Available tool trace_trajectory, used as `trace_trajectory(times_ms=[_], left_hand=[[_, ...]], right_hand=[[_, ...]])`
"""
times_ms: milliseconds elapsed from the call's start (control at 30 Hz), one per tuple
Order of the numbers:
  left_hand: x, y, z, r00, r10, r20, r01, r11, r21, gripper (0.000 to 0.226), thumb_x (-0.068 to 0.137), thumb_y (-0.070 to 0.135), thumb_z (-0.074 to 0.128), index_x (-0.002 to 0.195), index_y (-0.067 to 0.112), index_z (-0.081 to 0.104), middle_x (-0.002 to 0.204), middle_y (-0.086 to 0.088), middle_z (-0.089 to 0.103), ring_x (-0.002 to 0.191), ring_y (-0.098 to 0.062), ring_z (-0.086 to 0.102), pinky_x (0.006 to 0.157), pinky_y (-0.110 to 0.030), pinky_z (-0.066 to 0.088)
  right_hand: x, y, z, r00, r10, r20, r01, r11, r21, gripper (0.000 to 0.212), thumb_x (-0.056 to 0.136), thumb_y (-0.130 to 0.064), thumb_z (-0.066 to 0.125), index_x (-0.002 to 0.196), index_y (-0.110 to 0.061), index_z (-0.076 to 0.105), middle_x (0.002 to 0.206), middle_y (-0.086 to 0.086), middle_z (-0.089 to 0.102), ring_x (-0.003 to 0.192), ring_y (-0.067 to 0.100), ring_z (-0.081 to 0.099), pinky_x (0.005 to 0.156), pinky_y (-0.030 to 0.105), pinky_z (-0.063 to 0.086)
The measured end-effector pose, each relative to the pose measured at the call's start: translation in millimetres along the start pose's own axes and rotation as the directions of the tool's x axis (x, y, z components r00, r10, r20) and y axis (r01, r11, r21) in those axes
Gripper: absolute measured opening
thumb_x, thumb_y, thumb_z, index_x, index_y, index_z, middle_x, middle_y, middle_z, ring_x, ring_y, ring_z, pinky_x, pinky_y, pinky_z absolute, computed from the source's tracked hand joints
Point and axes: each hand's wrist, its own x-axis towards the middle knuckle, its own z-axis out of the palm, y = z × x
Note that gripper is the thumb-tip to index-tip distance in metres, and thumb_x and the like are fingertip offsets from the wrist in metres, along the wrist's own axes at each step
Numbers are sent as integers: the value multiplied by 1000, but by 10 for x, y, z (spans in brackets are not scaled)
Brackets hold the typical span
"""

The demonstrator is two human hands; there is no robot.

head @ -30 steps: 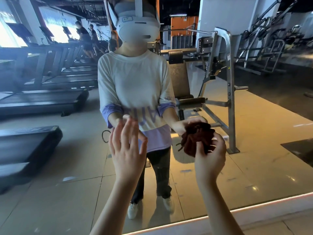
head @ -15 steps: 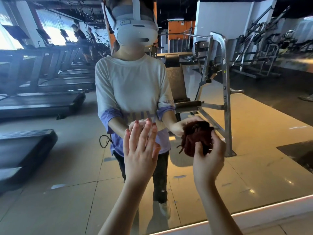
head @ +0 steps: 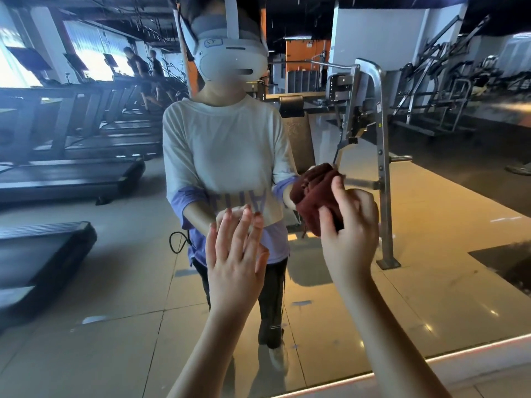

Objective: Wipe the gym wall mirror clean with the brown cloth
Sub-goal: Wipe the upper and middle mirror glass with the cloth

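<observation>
Closest to me, two bare forearms rise from the bottom of the frame. The left hand (head: 234,262), low in the centre, is flat and relaxed, fingers straight and a little spread, holding nothing. Its fingertips meet their own reflection, so it seems to rest on the glass, though I cannot be sure of contact.

Just beside it, to the right and higher, the right hand (head: 349,239) is clenched around the one brown cloth (head: 314,193), thumb and fingers curled over the wad. The cloth sits right of centre, bunched into a lump taller than it is wide. It lies beyond the fingers and up-left of the knuckles, between the hand and the mirror (head: 431,297). I judge the right hand to be the working one, since the cloth already faces the glass and only needs pressing on and sweeping.

Farther off, everything is reflection:
- one person in a white headset, filling the upper centre
- one steel machine frame (head: 382,156) at right
- a row of several treadmills (head: 71,173) at left
- two people (head: 140,67) on the treadmills, far upper left
</observation>
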Motion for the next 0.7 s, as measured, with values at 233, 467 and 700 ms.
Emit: trace_trajectory(times_ms=[233, 467, 700], left_hand=[[3, 13, -4, 1000, -8, 13, 8, 1000, 14, 63, 86, 18, 76, 143, 9, 53, 152, -12, 45, 145, -36, 34, 118, -55, 27], [-6, 6, 7, 1000, -5, 20, 4, 1000, 22, 64, 87, 21, 74, 146, 10, 51, 154, -12, 42, 147, -35, 30, 123, -51, 18], [-10, 21, 0, 999, -12, 35, 12, 1000, 21, 62, 89, 22, 70, 147, 9, 49, 155, -12, 41, 148, -34, 28, 123, -51, 17]], right_hand=[[121, 276, -157, 930, 339, -139, -343, 939, -5, 45, 92, -18, 61, 136, -8, 57, 116, 20, 60, 108, 34, 55, 76, 28, 39], [-455, 112, -45, 991, 91, 96, -84, 994, -75, 42, 90, -24, 56, 128, -5, 62, 109, 18, 64, 94, 31, 64, 72, 28, 48], [-552, 164, -89, 892, 452, 8, -452, 891, -49, 49, 86, -4, 70, 133, -5, 55, 125, 19, 60, 114, 36, 58, 85, 49, 55]])
